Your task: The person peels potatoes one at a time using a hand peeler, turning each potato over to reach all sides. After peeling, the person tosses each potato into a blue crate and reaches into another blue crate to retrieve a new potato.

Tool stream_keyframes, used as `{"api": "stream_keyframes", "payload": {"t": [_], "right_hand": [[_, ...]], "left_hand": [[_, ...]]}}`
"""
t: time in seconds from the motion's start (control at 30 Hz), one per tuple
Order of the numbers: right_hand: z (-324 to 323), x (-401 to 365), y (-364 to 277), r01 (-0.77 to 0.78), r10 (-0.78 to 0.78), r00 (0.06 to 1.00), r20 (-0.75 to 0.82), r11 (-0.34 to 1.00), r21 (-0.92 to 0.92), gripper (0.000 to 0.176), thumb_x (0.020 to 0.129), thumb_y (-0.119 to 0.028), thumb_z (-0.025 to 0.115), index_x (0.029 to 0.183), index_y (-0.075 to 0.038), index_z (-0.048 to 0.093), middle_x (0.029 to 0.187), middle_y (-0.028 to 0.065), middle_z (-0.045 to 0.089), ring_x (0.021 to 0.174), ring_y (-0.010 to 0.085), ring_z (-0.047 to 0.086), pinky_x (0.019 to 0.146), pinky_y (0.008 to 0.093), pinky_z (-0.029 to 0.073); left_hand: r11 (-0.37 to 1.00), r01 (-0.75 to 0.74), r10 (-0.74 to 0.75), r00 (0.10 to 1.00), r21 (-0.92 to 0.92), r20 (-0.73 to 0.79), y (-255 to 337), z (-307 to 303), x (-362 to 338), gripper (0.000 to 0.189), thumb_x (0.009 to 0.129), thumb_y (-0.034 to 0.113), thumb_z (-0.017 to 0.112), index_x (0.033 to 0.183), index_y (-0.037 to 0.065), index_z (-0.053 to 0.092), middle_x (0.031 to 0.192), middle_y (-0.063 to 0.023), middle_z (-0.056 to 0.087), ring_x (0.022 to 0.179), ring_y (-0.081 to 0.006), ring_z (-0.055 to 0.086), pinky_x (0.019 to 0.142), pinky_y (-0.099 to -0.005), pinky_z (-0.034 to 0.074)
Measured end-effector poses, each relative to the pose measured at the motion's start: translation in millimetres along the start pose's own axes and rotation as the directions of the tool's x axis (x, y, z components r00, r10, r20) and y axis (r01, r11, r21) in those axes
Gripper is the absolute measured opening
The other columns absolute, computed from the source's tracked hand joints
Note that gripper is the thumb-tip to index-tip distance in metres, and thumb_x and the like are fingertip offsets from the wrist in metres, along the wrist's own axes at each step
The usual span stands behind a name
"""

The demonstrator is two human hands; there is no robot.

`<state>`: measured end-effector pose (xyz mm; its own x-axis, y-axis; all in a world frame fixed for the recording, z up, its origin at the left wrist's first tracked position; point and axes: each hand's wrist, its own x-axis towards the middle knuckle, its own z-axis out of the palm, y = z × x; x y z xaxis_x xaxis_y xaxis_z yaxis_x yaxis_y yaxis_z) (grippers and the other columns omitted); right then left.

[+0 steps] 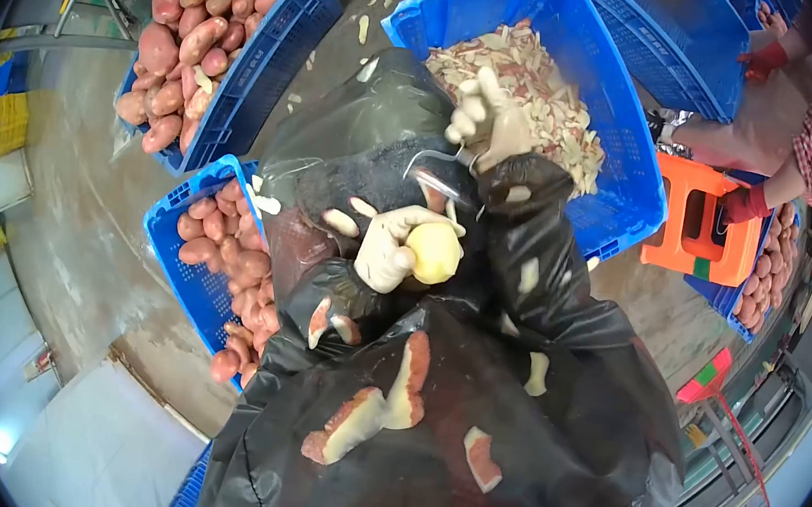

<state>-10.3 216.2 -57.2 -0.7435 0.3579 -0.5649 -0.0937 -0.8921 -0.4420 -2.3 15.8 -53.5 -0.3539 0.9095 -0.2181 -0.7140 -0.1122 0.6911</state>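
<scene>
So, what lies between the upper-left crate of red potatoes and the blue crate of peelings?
In the head view: floor with scattered pale peelings; lower in the picture, also part of the dark apron.

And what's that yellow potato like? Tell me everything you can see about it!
The peeled potato is pale yellow, roundish and smooth-looking, with no red skin on the side we can see. It's near the middle of the picture, held in the white-gloved left hand. Fingers curl around it, hiding part of it. Nothing else is seen touching it.
</scene>
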Motion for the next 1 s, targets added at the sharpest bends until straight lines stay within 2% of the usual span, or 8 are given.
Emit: {"api": "stream_keyframes", "payload": {"t": [0.1,0.2,0.33,0.5,0.8,0.9,0.93,1.0], "right_hand": [[16,-44,-12,-0.227,0.122,0.87,0.478,0.96,0.167,0.037,0.091,-0.041,0.047,0.082,-0.006,0.054,0.047,-0.002,0.034,0.041,0.0138,0.039,0.041,0.0306,0.035],[13,-5,-13,0.232,-0.235,0.971,0.038,0.899,-0.372,0.035,0.09,-0.041,0.047,0.086,-0.007,0.055,0.05,-0.0005,0.039,0.046,0.0143,0.047,0.047,0.0307,0.04],[-10,-9,-29,-0.006,-0.238,0.916,0.322,0.795,0.607,0.036,0.088,-0.048,0.048,0.085,-0.013,0.053,0.058,-0.0059,0.035,0.051,0.0101,0.035,0.051,0.027,0.036],[-2,-9,17,-0.062,-0.015,0.979,0.202,0.926,0.373,0.039,0.09,-0.047,0.045,0.086,-0.011,0.06,0.055,-0.0032,0.042,0.051,0.0152,0.043,0.051,0.033,0.041],[-13,30,-5,0.13,-0.148,0.983,-0.106,0.978,-0.161,0.042,0.088,-0.051,0.047,0.088,-0.009,0.052,0.054,-0.0023,0.043,0.046,0.015,0.045,0.044,0.0325,0.041],[-11,0,1,0.045,-0.242,0.839,0.488,0.923,0.382,0.04,0.091,-0.048,0.042,0.086,-0.01,0.054,0.049,-0.0035,0.039,0.045,0.0134,0.045,0.046,0.0322,0.041],[4,-26,11,0.366,-0.264,0.839,0.476,0.921,-0.135,0.037,0.092,-0.046,0.04,0.082,-0.012,0.051,0.047,-0.0039,0.037,0.045,0.012,0.045,0.045,0.0313,0.041],[6,2,8,0.304,-0.345,0.933,-0.099,0.906,-0.294,0.039,0.092,-0.047,0.041,0.08,-0.011,0.049,0.048,-0.003,0.036,0.045,0.012,0.045,0.045,0.0309,0.04]], "left_hand": [[0.988,0.107,-0.104,0.994,-0.108,0.032,27,17,4,0.061,0.068,0.03,0.077,0.11,-0.006,0.051,0.101,-0.0148,0.061,0.088,-0.0207,0.061,0.081,-0.0317,0.048],[0.904,0.103,-0.103,0.994,0.416,-0.023,27,24,5,0.066,0.057,0.012,0.083,0.113,-0.003,0.05,0.103,-0.0113,0.058,0.098,-0.0206,0.056,0.088,-0.032,0.044],[0.849,-0.442,0.506,0.837,0.288,-0.208,26,50,22,0.07,0.054,-0.006,0.077,0.113,0.003,0.041,0.114,-0.0163,0.051,0.107,-0.0229,0.051,0.092,-0.035,0.043],[0.609,-0.141,0.624,0.693,0.781,-0.361,-2,26,6,0.052,0.064,0.007,0.074,0.105,0.006,0.043,0.11,-0.0144,0.056,0.116,-0.0275,0.046,0.109,-0.044,0.0],[0.332,0.216,0.282,0.906,0.918,-0.315,41,34,13,0.062,0.056,0.013,0.067,0.116,0.014,0.052,0.104,-0.0112,0.046,0.101,-0.0299,0.046,0.095,-0.0392,0.031],[0.493,0.166,0.245,0.915,0.854,-0.319,44,28,12,0.062,0.057,0.006,0.068,0.117,0.011,0.053,0.107,-0.0098,0.049,0.104,-0.0258,0.046,0.094,-0.0344,0.034],[0.713,0.113,0.196,0.915,0.692,-0.352,32,22,14,0.06,0.057,0.004,0.065,0.116,0.007,0.053,0.114,-0.0106,0.049,0.105,-0.025,0.048,0.094,-0.0339,0.035],[0.558,0.133,0.172,0.947,0.819,-0.271,44,12,11,0.063,0.059,0.004,0.063,0.12,0.004,0.049,0.117,-0.01,0.049,0.106,-0.0228,0.049,0.094,-0.0332,0.036]]}}
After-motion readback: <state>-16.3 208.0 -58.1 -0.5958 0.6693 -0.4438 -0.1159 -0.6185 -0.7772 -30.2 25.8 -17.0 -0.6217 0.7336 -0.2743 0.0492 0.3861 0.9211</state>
